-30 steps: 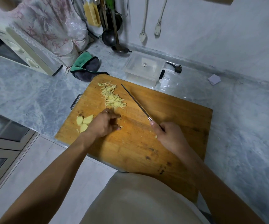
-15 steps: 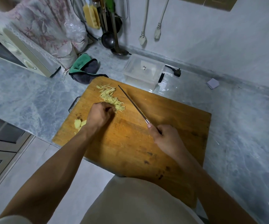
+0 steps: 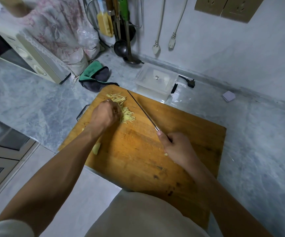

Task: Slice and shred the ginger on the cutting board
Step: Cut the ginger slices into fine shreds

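Crowding the cutting board (image 3: 138, 159)'s far-left edge — left hand (image 3: 104, 115) on ginger shreds (image 3: 127, 115).

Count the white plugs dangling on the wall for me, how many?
2. One white plug hangs left, the other white plug just right of it, both above the clear box. A separate black plug lies on the counter.

bare cutting board (image 3: 135, 151) between the arms; knife (image 3: 141, 110) and clear box (image 3: 155, 81) block the far side.

Bare forearms, left hand (image 3: 104, 115) and right hand (image 3: 178, 147) ungloved; pale short sleeve at left shoulder; beige garment over torso
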A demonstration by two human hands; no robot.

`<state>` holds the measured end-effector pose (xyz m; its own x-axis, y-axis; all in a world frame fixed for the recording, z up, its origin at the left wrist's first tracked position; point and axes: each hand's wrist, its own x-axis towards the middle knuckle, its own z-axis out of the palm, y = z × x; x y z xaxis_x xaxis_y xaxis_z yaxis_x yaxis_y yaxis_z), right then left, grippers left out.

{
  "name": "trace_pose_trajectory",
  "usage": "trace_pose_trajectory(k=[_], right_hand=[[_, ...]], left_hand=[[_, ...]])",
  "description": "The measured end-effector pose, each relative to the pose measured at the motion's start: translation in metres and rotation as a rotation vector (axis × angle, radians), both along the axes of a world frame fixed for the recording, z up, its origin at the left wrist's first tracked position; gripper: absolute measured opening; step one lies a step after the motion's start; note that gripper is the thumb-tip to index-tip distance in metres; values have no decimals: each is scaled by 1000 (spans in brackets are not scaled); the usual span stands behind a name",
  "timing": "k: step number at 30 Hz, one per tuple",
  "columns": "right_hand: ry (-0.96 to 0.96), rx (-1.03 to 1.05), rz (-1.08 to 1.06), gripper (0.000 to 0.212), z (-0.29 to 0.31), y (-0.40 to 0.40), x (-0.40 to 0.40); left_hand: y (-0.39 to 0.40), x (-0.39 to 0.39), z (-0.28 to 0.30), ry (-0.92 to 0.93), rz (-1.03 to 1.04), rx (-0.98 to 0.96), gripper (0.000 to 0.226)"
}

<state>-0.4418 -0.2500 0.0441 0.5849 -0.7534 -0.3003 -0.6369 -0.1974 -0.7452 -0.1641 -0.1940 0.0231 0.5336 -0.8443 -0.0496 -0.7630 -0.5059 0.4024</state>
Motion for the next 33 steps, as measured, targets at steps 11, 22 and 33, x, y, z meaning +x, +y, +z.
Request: trace_pose_trajectory(k=[11, 22, 33], right_hand=[[-4, -45, -4, 73, 0, 4, 1], [-16, -2, 69, 73, 7, 17, 9], [-13, 68, 172, 69, -1, 43, 26]], left_hand=[[5, -2, 0, 129, 34, -3, 48], [61, -17, -3, 335, 342, -331, 30], [167, -38, -55, 292, 649, -328, 19]])
